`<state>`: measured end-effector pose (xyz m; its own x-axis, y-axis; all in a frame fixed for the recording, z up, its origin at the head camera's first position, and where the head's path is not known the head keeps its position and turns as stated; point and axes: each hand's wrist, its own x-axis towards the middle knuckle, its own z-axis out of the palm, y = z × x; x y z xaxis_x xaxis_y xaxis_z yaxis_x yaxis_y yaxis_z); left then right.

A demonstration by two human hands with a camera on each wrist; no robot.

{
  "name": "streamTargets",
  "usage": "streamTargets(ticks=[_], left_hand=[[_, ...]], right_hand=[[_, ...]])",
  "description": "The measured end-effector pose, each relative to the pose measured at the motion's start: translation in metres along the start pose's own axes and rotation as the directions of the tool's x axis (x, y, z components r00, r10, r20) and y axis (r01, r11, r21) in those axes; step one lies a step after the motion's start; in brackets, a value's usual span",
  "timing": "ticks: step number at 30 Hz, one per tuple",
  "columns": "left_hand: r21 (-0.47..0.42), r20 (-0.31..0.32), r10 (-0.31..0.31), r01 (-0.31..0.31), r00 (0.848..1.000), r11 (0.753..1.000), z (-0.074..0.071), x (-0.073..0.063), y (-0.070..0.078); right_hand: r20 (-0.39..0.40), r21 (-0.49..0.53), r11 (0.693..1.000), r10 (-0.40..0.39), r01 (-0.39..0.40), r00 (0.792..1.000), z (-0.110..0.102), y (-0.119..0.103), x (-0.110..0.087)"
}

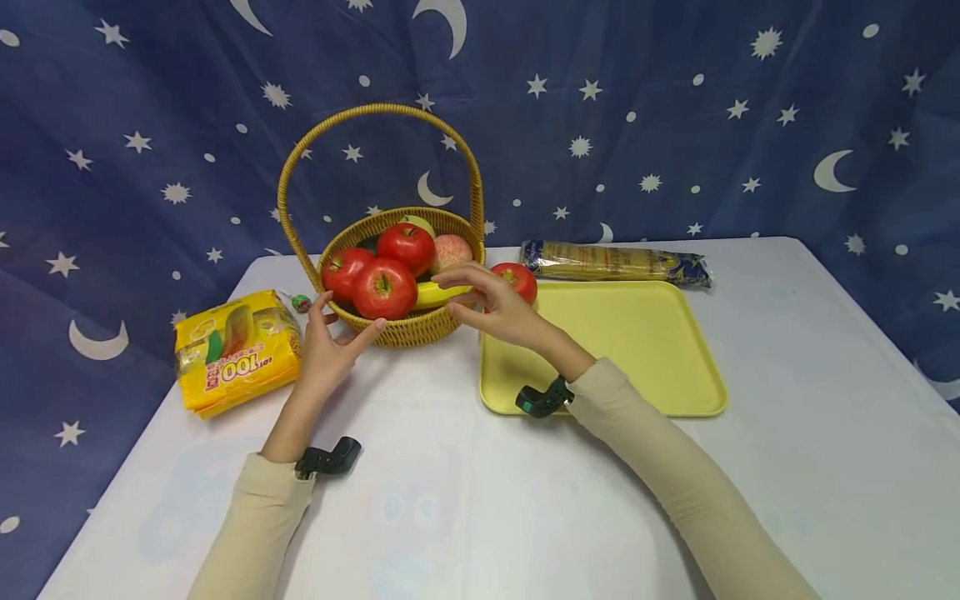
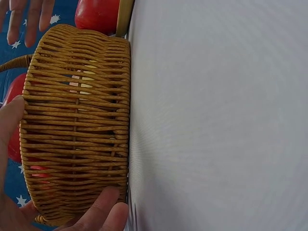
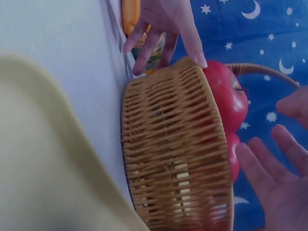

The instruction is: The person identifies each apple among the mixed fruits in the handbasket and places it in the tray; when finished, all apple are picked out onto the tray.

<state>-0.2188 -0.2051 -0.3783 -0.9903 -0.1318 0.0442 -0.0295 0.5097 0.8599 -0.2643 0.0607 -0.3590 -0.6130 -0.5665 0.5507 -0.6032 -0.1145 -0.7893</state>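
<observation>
A wicker basket (image 1: pixel 408 335) with a tall handle holds red apples (image 1: pixel 385 288), a pinkish peach (image 1: pixel 452 250) and a yellow banana (image 1: pixel 437 295). My left hand (image 1: pixel 324 354) spreads round the basket's front left side. Its thumb (image 2: pixel 12 115) rests at the rim, and its fingers (image 2: pixel 103 204) lie along the woven wall. Over the right rim, my right hand (image 1: pixel 498 310) hovers with fingers spread, overlapping the banana's end. In the right wrist view its fingers (image 3: pixel 260 163) stand apart, beside the red fruit, with nothing pinched between them.
Right of the basket lies a pale yellow tray (image 1: pixel 615 350), with another red apple (image 1: pixel 519 282) at its back left corner. A long pasta packet (image 1: pixel 607 262) lies behind the tray. At left are a yellow food package (image 1: pixel 238 354) and a small green-and-red item (image 1: pixel 301 303).
</observation>
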Motion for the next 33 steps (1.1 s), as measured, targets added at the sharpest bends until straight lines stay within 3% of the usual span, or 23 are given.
streamTargets(ticks=[18,24,33], left_hand=[[0.016,0.014,-0.002,0.001,1.0,1.0,-0.005,0.001,-0.002],[0.014,0.018,-0.007,0.007,1.0,1.0,-0.004,0.003,0.0],[0.023,0.012,0.015,-0.015,1.0,1.0,-0.004,0.001,-0.004]], right_hand=[[0.052,-0.034,0.997,0.066,-0.064,0.996,0.017,0.003,0.019],[0.073,-0.115,0.992,0.052,-0.044,0.996,0.016,0.005,0.027],[0.11,-0.164,0.979,0.138,-0.119,0.984,0.022,0.01,0.038]])
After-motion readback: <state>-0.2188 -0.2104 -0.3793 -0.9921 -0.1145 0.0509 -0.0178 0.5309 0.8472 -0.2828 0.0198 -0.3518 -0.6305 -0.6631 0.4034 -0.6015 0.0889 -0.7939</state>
